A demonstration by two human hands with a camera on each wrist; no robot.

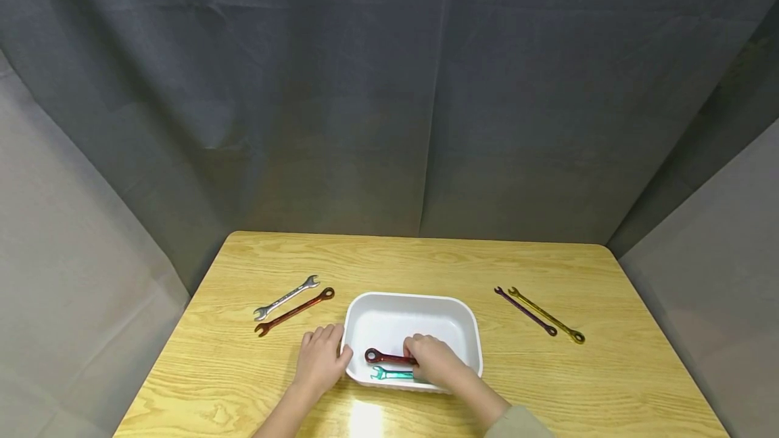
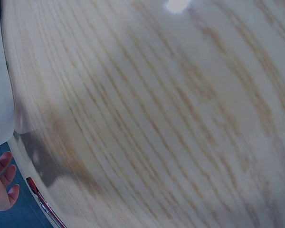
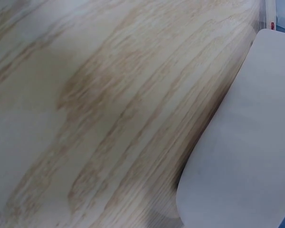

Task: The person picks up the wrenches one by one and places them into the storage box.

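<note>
A white rectangular bin [image 1: 402, 298] stands near the front of the table. Inside it, my right hand [image 1: 435, 360] holds a red combination wrench [image 1: 389, 358] by one end, which the fingers cover. A green wrench [image 1: 395, 374] lies just in front of the red one, its right part hidden by the hand. My left hand [image 1: 322, 357] is at the bin's left rim, thumb at the edge. In the left wrist view its loosely bent fingers [image 2: 7, 175] show beside the bin's wall [image 2: 1, 90]. The right wrist view shows mostly the bin's outer wall [image 3: 242, 137].
On the table's left lie a silver open-end wrench [image 1: 286, 298] and another red wrench [image 1: 295, 313]. To the right of the bin are a purple wrench [image 1: 525, 311] and a yellow wrench [image 1: 546, 314]. Grey curtains [image 1: 341, 120] hang behind the wooden table [image 1: 414, 262].
</note>
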